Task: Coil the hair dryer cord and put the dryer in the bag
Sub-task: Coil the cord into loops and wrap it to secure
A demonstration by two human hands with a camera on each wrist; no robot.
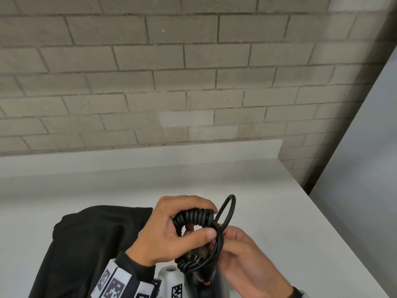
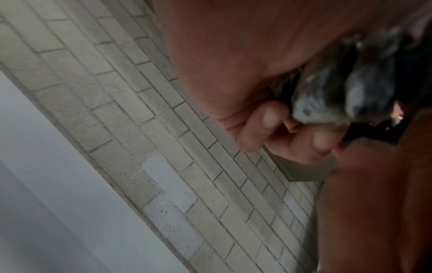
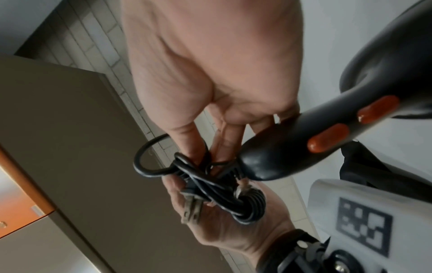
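A: Where is the cord [image 1: 194, 219] sitting right now?

B: It is bunching in the left hand [image 1: 171, 231], whose fingers are curling round the spiral turns, above the bench [image 1: 279, 211]. One loose loop is sticking up toward the wall, on the right-hand side of the bundle.

A: And the right hand [image 1: 242, 254]?

B: It is pinching the straight strands beside the bundle, just right of the left thumb. From the right wrist view the plug [image 3: 191, 208] is lying against the left palm.

A: The hair dryer [image 3: 327, 129]?

B: Its handle is hanging just below the cord bundle, between the two wrists, long axis pointing down and toward the person.

A: So which way is the bag [image 1: 92, 244]?

B: Lying flat on the bench to the left, nearer the left hand. I'm judging the loop needs tucking first.
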